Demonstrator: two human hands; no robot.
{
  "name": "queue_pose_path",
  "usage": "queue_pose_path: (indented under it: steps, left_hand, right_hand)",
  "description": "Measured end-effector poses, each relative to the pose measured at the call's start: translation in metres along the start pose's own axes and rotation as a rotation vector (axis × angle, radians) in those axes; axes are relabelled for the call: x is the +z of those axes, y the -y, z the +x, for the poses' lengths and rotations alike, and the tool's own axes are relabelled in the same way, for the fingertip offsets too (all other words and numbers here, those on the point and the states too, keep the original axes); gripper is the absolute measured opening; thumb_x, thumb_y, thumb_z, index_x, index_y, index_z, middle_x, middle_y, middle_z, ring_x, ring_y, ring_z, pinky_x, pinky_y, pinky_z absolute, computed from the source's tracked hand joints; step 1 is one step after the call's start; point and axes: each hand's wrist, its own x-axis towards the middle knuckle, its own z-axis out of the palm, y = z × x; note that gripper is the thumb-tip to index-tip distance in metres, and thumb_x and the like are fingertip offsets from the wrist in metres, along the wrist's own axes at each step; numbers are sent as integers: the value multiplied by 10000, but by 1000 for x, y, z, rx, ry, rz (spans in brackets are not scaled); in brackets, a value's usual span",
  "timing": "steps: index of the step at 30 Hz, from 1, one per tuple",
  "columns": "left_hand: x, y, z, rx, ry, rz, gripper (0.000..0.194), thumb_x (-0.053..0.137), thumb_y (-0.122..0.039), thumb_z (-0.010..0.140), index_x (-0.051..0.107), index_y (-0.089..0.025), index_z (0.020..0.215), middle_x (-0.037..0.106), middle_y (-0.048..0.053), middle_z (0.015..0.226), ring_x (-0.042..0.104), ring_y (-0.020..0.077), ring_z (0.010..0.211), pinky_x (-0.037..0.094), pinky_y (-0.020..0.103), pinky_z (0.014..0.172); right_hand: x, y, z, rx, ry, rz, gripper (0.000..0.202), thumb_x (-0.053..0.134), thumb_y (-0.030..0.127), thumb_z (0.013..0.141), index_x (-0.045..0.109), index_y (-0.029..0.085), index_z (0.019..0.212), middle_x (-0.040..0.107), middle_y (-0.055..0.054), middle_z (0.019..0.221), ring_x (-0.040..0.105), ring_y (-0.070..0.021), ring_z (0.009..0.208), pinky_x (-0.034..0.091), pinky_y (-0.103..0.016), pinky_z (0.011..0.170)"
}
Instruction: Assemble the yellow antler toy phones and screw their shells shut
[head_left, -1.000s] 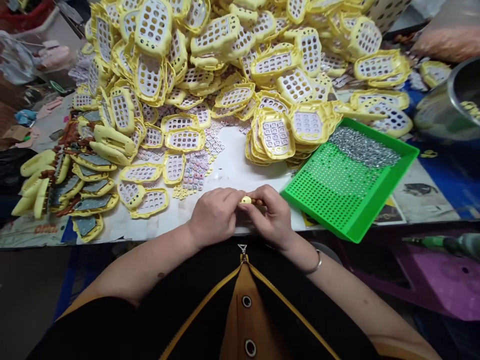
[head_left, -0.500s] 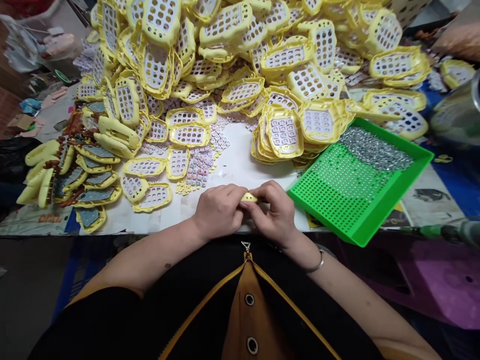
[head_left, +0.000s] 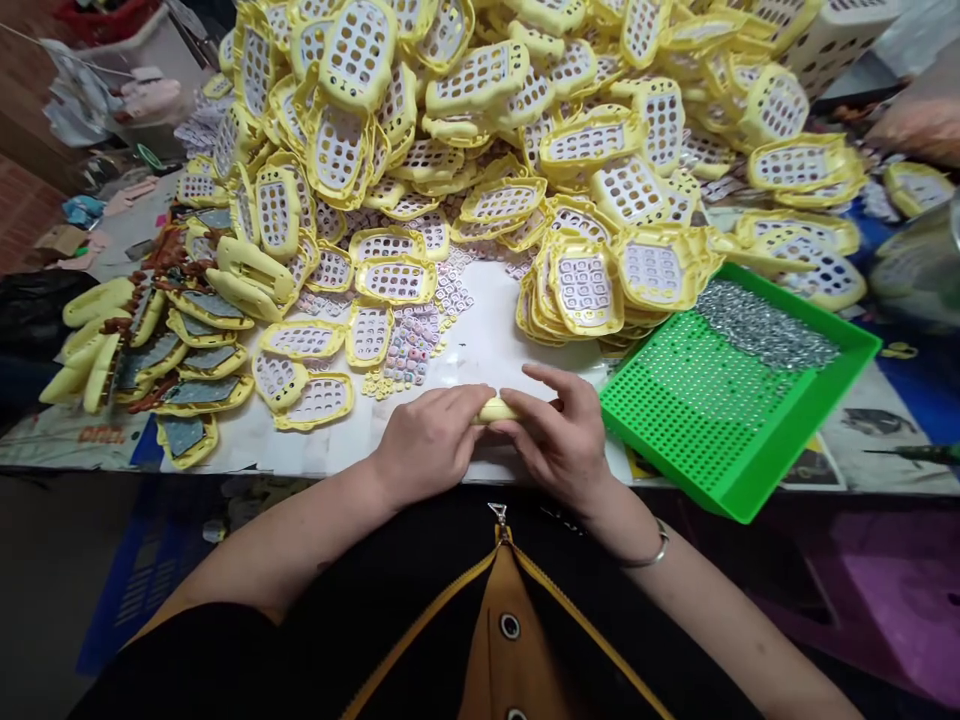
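Between my two hands, at the table's front edge, is a pale yellow plastic casing (head_left: 493, 411), mostly hidden by the fingers. My left hand (head_left: 427, 440) is closed round its left end. On the other end, my right hand (head_left: 562, 430) grips with thumb and fingers, one finger raised off it. Just beyond my left hand lie small printed keypad pieces (head_left: 411, 345) and little yellow parts (head_left: 384, 384). A stack of yellow casings with keypads fitted (head_left: 585, 290) stands beyond my right hand.
A large heap of yellow casings (head_left: 480, 80) covers the back of the table. On the right, a green perforated tray (head_left: 739, 490) holds many screws (head_left: 765, 325). Casings with grey boards and brown wires (head_left: 202, 360) lie on the left. A screwdriver (head_left: 930, 454) juts in at the right edge.
The view has shifted, so the table sits slightly lower and further right. The casing has turned in my hands, its dotted face no longer showing. My right fingers have opened somewhat.
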Motion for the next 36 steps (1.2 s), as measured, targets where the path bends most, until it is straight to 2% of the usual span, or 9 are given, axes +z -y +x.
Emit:
queue_pose_path:
  steps: [6,14,17,20,23,28,30,33,36]
  left_hand:
    - [6,1,4,27,-67,23,266,476,-131,824,603,-149,1057,722,79,956,679,222,862,547,359,764]
    - [-8,21,-4,-137,-19,-180,280,566,-270,862,614,-166,1117,720,86,1051,681,198,932,541,336,817]
    - [-9,25,-11,-56,-81,-158,237,546,-242,877,630,-157,1082,734,80,990,692,181,880,546,304,777]
    - [-6,23,-15,24,-137,-71,212,532,-211,866,639,-145,1037,740,83,910,695,190,815,551,313,733]
    - [-7,19,-14,24,-95,-24,206,516,-212,859,638,-152,1014,733,74,866,687,194,767,551,327,698]
    - [-12,15,-12,4,-41,-54,238,501,-198,886,600,-133,1093,722,93,995,685,197,881,548,322,759]
    - [-11,13,-12,19,-58,-47,246,484,-199,897,592,-139,1110,720,95,1023,685,197,906,547,324,780]
    - [-6,11,-13,41,-72,-12,262,454,-160,889,599,-138,1107,725,97,1025,691,198,908,550,327,784]
    - [-1,11,-15,52,-103,38,294,439,-123,858,610,-126,1098,732,102,982,699,202,861,556,323,750]
  right_hand:
    - [4,5,7,21,-11,27,100,584,233,865,594,203,960,559,-25,758,511,-170,690,416,-341,652]
    - [-2,-1,4,196,50,171,109,619,265,851,613,218,950,570,-31,778,537,-180,710,454,-339,620]
    - [-1,-3,-4,233,34,216,123,643,283,837,617,223,941,585,-32,781,548,-182,710,462,-338,604]
    - [1,-3,-9,217,14,224,114,637,287,839,610,228,933,591,-35,789,553,-194,736,476,-360,641]
    - [-2,-3,-9,203,31,227,112,617,293,852,604,230,944,583,-33,785,555,-195,740,480,-362,649]
    - [-17,9,5,24,120,-147,234,666,332,820,615,237,1028,641,-100,1039,577,-261,943,427,-472,868]
    - [-18,16,11,-67,194,-176,292,638,319,839,587,220,1109,652,-115,1103,573,-271,1004,399,-474,931]
    - [-9,22,16,-71,272,-65,199,554,279,895,588,186,1067,701,-91,933,602,-229,859,444,-380,783]
    - [1,22,16,-27,225,-45,132,540,280,902,610,185,960,701,-69,818,591,-211,759,420,-351,690]
